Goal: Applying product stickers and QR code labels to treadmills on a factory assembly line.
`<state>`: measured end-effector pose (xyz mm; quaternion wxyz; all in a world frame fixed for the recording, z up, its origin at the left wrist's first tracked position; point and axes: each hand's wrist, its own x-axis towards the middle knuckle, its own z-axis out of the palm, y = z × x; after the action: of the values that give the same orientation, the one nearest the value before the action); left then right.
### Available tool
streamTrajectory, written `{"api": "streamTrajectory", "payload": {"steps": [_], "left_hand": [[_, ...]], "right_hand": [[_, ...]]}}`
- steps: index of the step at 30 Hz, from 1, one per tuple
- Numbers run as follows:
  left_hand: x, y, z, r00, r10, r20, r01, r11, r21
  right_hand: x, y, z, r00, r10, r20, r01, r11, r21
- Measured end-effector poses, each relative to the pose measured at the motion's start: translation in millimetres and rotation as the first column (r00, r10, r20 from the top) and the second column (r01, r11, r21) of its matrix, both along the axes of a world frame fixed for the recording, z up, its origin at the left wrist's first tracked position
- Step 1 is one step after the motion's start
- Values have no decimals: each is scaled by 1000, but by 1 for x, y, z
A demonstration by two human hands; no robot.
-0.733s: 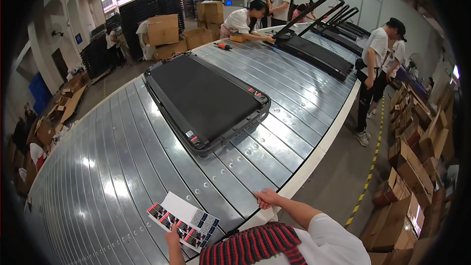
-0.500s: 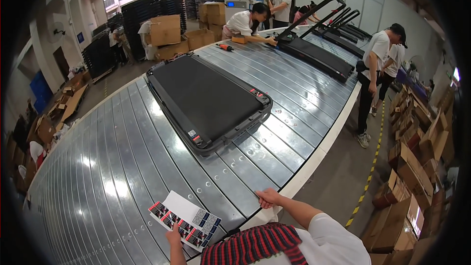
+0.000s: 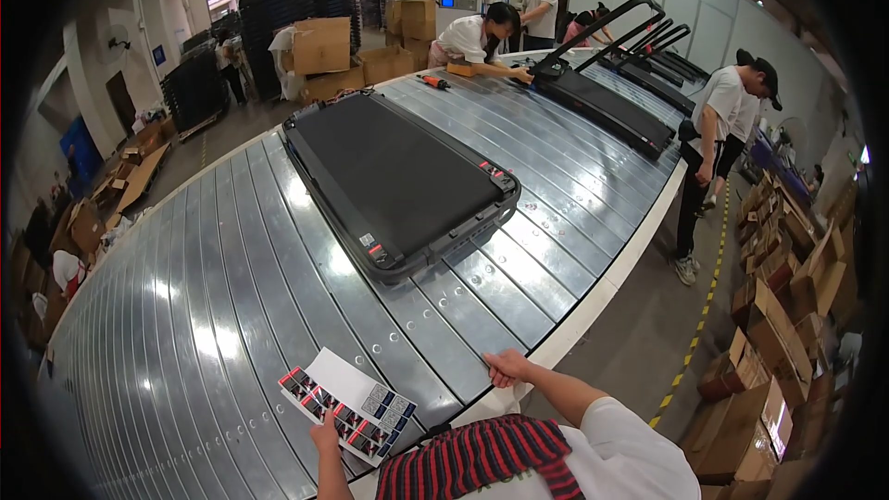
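My left hand (image 3: 325,432) is closed on the lower edge of a sheet of stickers (image 3: 338,384), white at the top with rows of red-and-black and dark blue labels. The sheet is above the slatted metal conveyor (image 3: 231,287). At the conveyor's near right edge rests my right hand (image 3: 507,368), its fingers curled in and no object showing in them. Beyond both hands, and touched by neither, a flat black treadmill (image 3: 398,176) lies on the slats, with small red labels at its near corners.
Farther along the conveyor are an orange-and-black power tool (image 3: 433,82) and more treadmills (image 3: 602,102) with raised handlebars. A person (image 3: 477,42) leans over the far left edge; another person (image 3: 713,120) stands at the right. Cardboard boxes (image 3: 769,343) line the right floor.
The whole view has shifted slightly, so the treadmill and far people appear a little farther right. My left hand still holds the sticker sheet, and my right hand stays at the conveyor edge.
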<state>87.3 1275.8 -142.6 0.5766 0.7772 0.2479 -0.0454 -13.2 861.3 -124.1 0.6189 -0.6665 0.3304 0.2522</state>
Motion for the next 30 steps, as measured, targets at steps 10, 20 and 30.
{"api": "streamTrajectory", "payload": {"steps": [10,20,30], "left_hand": [[3,4,-14,999,4,36,-4,1000,11],[1,3,-6,999,-35,29,31,993,117],[-2,5,-13,999,-2,40,2,1000,-14]], "right_hand": [[1,0,2,1000,-1,10,1,1000,-7],[1,-2,-3,1000,23,4,-23,1000,9],[-2,1,0,1000,13,8,-13,1000,8]]}}
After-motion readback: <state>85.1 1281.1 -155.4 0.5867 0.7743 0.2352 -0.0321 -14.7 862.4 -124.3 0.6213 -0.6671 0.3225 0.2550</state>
